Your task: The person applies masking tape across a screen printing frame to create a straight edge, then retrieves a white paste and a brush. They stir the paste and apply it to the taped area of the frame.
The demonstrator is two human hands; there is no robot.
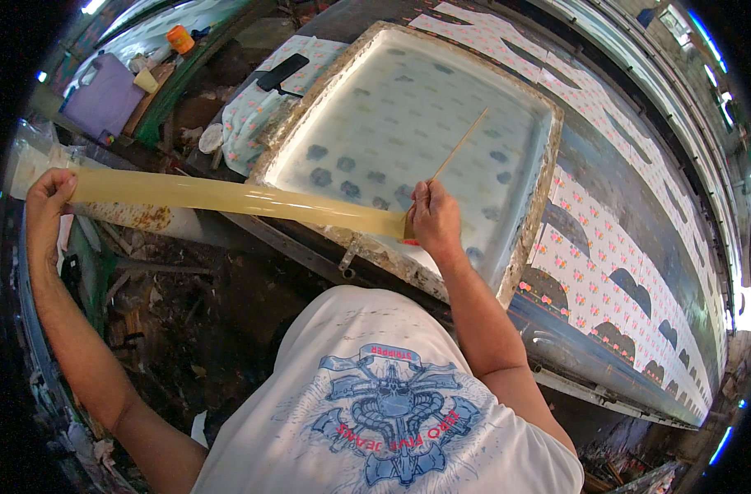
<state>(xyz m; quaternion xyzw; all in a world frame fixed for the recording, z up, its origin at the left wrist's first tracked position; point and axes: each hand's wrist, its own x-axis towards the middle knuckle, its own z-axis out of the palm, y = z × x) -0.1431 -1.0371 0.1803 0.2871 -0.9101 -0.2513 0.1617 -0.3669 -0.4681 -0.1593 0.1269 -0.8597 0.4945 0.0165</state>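
Observation:
A long, glossy, translucent yellow strip (235,198) is stretched between my two hands, running across the near left side of a framed printing screen. At its far left end, my left hand (50,193) is closed on the strip. My right hand (435,218) grips the other end, over the near part of the screen. A thin wooden stick (462,140) also sticks out of my right hand, slanting up over the mesh. The screen's worn, whitish frame (543,202) surrounds a pale mesh (417,123) with rows of dark blotches.
A long dark table bears printed floral fabric pieces (581,280) on the right. A black phone-like object (283,72) lies by the screen's far left corner, over patterned cloth (264,107). Farther left are a purple container (104,95) and an orange tub (179,39). A metal fitting (348,257) juts from the near frame.

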